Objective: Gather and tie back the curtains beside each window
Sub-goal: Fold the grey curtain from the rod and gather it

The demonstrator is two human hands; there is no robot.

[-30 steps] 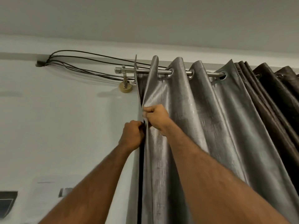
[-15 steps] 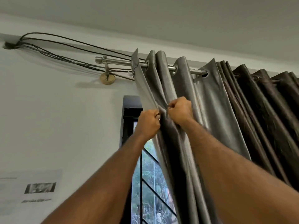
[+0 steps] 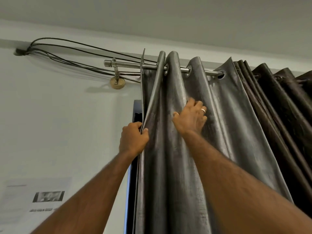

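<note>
The left hand [image 3: 134, 140] is pinching the leading edge of the grey eyelet curtain [image 3: 175, 149], its fingers [image 3: 145, 130] curling round the hem and clamping it against the thumb. The right hand [image 3: 190, 118] is lying flat on a fold further along, fingers spread and only lightly bent, pressing the cloth without gripping it; a ring is showing on one finger. The curtain is hanging directly under and past both sets of fingers, threaded on the steel curtain rod [image 3: 128, 65] above them, with a darker brown curtain [image 3: 278, 107] bunching beyond the right fingers.

The gathering seems to be only beginning, and no tie-back is in view. A sideways tug from the left fingers could be jamming the eyelets on the rod instead of sliding them. The slick cloth could be slipping from under the open right palm, letting folds spring apart. Black cables [image 3: 76, 56] are running just above the rod and behind the curtain's top, so a hard pull could be snagging them or straining the rod bracket [image 3: 116, 76].
</note>
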